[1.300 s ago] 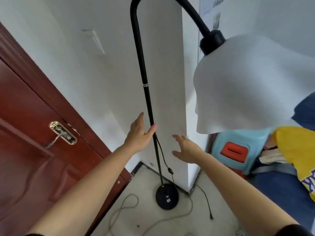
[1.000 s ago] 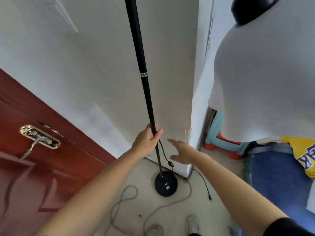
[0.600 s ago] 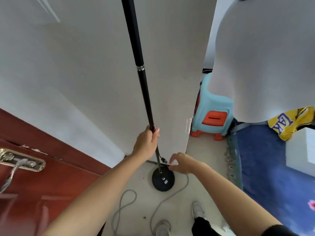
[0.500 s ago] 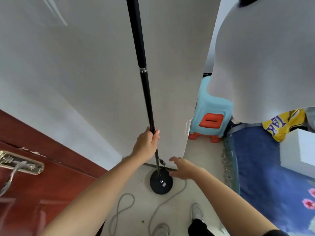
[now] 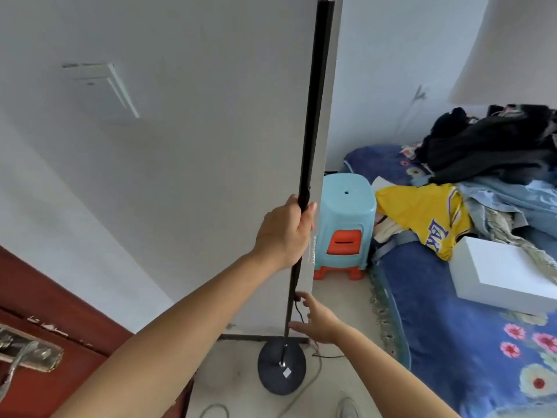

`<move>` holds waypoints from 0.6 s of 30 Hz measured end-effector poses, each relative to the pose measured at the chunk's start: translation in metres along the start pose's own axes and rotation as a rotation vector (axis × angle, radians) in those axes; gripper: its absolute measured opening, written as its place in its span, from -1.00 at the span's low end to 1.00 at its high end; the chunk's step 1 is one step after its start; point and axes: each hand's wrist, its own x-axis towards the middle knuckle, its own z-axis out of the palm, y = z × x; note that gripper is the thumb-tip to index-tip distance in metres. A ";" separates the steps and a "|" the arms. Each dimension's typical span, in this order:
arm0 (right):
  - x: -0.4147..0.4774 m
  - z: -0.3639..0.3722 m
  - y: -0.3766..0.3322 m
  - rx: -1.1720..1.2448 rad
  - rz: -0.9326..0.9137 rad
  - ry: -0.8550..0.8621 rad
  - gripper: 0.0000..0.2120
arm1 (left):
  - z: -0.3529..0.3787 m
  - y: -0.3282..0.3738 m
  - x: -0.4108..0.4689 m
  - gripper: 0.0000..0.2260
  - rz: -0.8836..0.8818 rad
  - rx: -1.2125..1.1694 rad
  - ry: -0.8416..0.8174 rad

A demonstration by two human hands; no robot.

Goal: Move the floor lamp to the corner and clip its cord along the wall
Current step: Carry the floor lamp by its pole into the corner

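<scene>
we see our left hand [image 5: 284, 232] clamped around the black pole of the floor lamp [image 5: 312, 122], which stands upright against the outer edge of a white wall [image 5: 187, 152], its round base [image 5: 281, 371] flat on the floor [image 5: 340, 300]. our right hand [image 5: 316, 321] is open, fingers spread, low beside the pole where the thin cord [image 5: 300, 312] hangs, and not closed on anything. more cord trails loose across the floor near the base. a blue stool [image 5: 346, 212] sits just behind the wall edge, and a bed [image 5: 452, 342] piled with clothes lies to the right. in our judgement the lamp is not yet set in a corner and the cord is unclipped. the risk from here is a snag: if we lift or drag the pole with the loose cord under the base or a foot, the lamp could tip, and its pale shade [image 5: 512, 46], high at the right, could swing into the wall.
</scene>
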 end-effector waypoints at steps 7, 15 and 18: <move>-0.033 -0.017 -0.005 0.197 0.070 0.270 -0.49 | 0.011 0.080 0.002 -0.74 0.183 -0.065 -0.082; -0.130 -0.062 0.059 0.189 0.138 0.367 -0.72 | 0.057 0.174 -0.026 -0.67 0.350 -0.176 -0.242; -0.178 -0.070 0.097 0.238 0.179 0.448 -0.76 | 0.091 0.221 -0.048 -0.65 0.437 -0.182 -0.285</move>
